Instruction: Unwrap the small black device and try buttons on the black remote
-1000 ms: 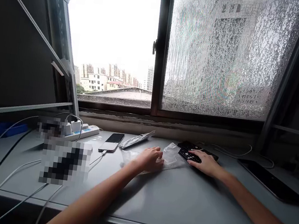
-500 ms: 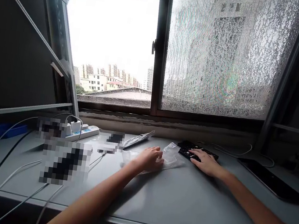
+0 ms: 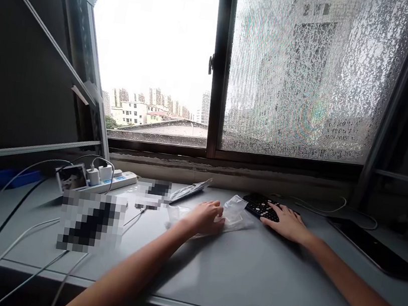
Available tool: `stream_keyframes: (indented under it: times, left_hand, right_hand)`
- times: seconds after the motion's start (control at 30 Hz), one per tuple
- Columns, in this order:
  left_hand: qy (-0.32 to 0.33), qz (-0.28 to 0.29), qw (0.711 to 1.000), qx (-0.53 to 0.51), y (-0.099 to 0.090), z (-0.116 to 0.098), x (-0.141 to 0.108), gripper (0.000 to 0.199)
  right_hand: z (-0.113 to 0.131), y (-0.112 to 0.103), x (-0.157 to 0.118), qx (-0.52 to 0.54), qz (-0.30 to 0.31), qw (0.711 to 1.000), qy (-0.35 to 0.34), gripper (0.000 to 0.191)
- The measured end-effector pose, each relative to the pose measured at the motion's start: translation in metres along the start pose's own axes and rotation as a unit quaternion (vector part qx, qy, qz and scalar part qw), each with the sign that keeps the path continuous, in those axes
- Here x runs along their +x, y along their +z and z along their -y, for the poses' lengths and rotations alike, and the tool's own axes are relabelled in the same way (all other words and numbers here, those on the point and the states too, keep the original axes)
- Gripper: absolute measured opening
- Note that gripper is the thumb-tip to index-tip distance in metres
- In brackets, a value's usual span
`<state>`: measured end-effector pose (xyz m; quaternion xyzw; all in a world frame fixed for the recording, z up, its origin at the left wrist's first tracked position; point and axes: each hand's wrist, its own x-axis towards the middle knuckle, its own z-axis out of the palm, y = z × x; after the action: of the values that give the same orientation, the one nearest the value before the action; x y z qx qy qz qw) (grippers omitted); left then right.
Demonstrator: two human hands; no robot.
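My left hand (image 3: 205,217) rests on a crumpled clear plastic bag (image 3: 237,219) in the middle of the desk. Its fingers are curled down into the film, and the fingertips are partly hidden. To the right, my right hand (image 3: 287,223) lies flat with fingers stretched over a flat black piece with white spots (image 3: 260,206), covering its right part. I cannot make out what kind of thing this piece is. Just behind my left hand lies a slim item in a clear sleeve (image 3: 190,190).
A dark tablet-like slab (image 3: 376,248) lies at the right. On the left stand a white power strip (image 3: 118,179) with plugs, a small propped screen or picture (image 3: 71,178), cables and blurred-out items. A blue tray (image 3: 12,178) sits at far left. Behind the desk is a window (image 3: 220,74).
My right hand has slid a little to the right over the spotted black piece, uncovering more of it. My left hand stays on the plastic bag. The view has shifted slightly.
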<state>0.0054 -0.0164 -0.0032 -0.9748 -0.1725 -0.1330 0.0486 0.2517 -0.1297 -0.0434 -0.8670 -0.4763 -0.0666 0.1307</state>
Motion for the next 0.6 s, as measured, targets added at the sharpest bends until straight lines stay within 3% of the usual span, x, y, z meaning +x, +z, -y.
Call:
stream_keyframes:
  times: [0.6]
  left_hand:
    - [-0.001, 0.01, 1.0, -0.001, 0.0001, 0.0008, 0.0004, 0.023]
  right_hand:
    - [-0.0026, -0.0022, 0.0001, -0.006, 0.026, 0.999, 0.018, 0.058]
